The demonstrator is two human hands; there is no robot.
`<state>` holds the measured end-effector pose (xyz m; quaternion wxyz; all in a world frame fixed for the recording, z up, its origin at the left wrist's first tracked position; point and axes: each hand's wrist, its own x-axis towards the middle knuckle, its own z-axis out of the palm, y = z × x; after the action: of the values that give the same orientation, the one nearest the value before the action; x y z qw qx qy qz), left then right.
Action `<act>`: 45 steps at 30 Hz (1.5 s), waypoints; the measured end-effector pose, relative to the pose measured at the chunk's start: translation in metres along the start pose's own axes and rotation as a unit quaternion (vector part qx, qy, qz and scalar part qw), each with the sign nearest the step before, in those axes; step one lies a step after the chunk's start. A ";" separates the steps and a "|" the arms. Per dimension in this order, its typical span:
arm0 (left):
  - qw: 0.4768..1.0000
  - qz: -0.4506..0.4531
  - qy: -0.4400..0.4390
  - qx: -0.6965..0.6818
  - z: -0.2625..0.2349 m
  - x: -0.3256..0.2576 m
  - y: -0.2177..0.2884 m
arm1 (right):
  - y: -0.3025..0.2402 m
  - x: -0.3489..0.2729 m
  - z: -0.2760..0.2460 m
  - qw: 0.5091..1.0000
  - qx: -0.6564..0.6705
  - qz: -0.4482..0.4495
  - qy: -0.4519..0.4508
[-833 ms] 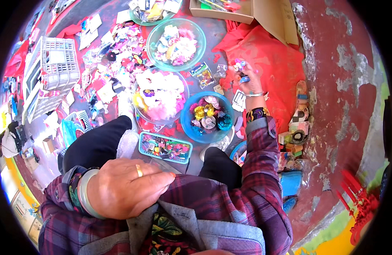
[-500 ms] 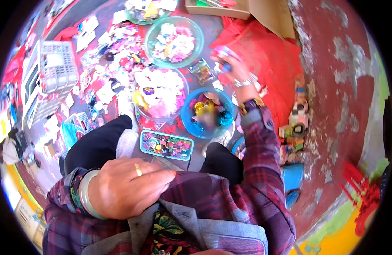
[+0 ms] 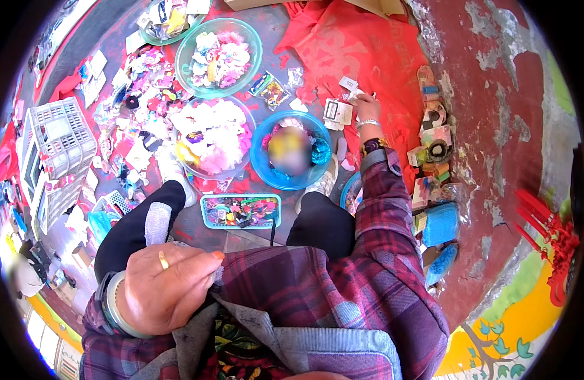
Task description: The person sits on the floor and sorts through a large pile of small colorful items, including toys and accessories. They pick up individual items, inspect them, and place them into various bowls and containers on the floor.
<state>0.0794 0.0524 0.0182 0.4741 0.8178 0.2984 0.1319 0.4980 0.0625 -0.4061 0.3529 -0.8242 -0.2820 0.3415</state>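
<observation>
My right hand (image 3: 367,107) reaches far out over the red cloth (image 3: 368,50). Its fingers are pinched at a small white piece (image 3: 355,93), too small to identify. Beside it lie printed white cards (image 3: 337,112). My left hand (image 3: 164,286), with a ring, is held close to my body at the lower left. Its fingers are pressed together, and what they hold, if anything, cannot be made out. Nearest the right forearm stands a blue basin (image 3: 257,152) with shiny gold and blue trinkets; part of its contents is blurred.
Left of it are a clear basin (image 3: 251,120) of white and pink pieces and a green basin (image 3: 259,50). A turquoise basket (image 3: 205,212) of small accessories sits between my feet. White crates (image 3: 57,136) and loose trinkets (image 3: 146,79) spread leftward. Small boxes (image 3: 436,136) line the right.
My right hand has moved right and slightly down; the pink and blue item in it is no longer seen there. My left hand has shifted a little left and down. The whole view has shifted.
</observation>
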 end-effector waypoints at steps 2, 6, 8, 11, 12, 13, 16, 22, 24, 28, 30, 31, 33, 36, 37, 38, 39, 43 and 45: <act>1.000 0.001 -0.004 -0.003 0.001 0.002 -0.001 | 0.005 0.001 -0.013 0.989 -0.142 -0.006 0.040; 1.000 -0.011 -0.011 0.004 0.007 0.008 0.000 | -0.029 0.004 -0.003 0.934 -0.301 -0.183 0.064; 1.000 -0.016 -0.021 0.015 0.009 0.013 -0.001 | -0.038 0.013 0.011 0.907 -0.375 -0.190 0.024; 0.999 -0.019 -0.030 0.006 0.011 0.020 -0.001 | -0.040 0.029 0.025 0.854 -0.499 -0.132 -0.061; 0.999 -0.019 -0.029 0.002 0.012 0.021 -0.002 | -0.037 0.030 0.026 0.853 -0.500 -0.138 -0.053; 0.999 -0.019 -0.029 -0.002 0.013 0.021 -0.003 | -0.035 0.031 0.027 0.852 -0.501 -0.144 -0.044; 0.999 -0.016 -0.029 -0.003 0.013 0.022 -0.003 | -0.027 0.048 0.020 0.938 -0.320 -0.127 -0.028; 1.000 -0.007 -0.020 -0.008 0.015 0.017 -0.002 | -0.058 0.006 0.011 0.888 0.356 0.089 -0.277; 1.000 -0.001 -0.016 -0.012 0.015 0.015 -0.002 | -0.079 -0.009 0.008 0.842 0.416 0.086 -0.333; 1.000 0.007 -0.015 -0.009 0.013 0.012 -0.003 | -0.094 -0.022 0.012 0.792 0.500 0.083 -0.341; 1.000 0.011 -0.001 -0.003 0.013 0.008 -0.003 | -0.101 -0.023 0.014 0.778 0.509 0.069 -0.362; 1.000 0.014 0.010 0.003 0.015 0.006 -0.004 | -0.104 -0.024 0.019 0.767 0.516 0.062 -0.376; 1.000 0.009 0.022 0.017 0.013 0.002 -0.003 | -0.104 -0.027 0.023 0.780 0.508 0.059 -0.360; 0.999 0.002 0.028 0.036 0.013 -0.002 -0.002 | -0.106 -0.026 0.032 0.793 0.485 0.067 -0.363; 0.999 0.001 0.038 0.032 0.013 -0.005 -0.002 | -0.107 -0.027 0.035 0.794 0.480 0.066 -0.367; 0.998 0.001 0.048 0.028 0.013 -0.006 -0.001 | -0.108 -0.029 0.039 0.794 0.477 0.066 -0.371; 0.998 0.002 0.057 0.024 0.013 -0.007 -0.001 | -0.111 -0.030 0.042 0.791 0.481 0.085 -0.369; 0.998 0.000 0.059 0.022 0.011 -0.011 0.001 | -0.115 -0.032 0.048 0.776 0.497 0.146 -0.361; 0.998 0.005 0.056 0.019 0.012 -0.015 -0.002 | -0.111 -0.029 0.046 0.779 0.481 0.167 -0.367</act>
<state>0.0732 0.0357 0.0115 0.4402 0.8197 0.3226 0.1739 0.4209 0.1259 -0.3336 0.5104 -0.3936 -0.0477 0.7631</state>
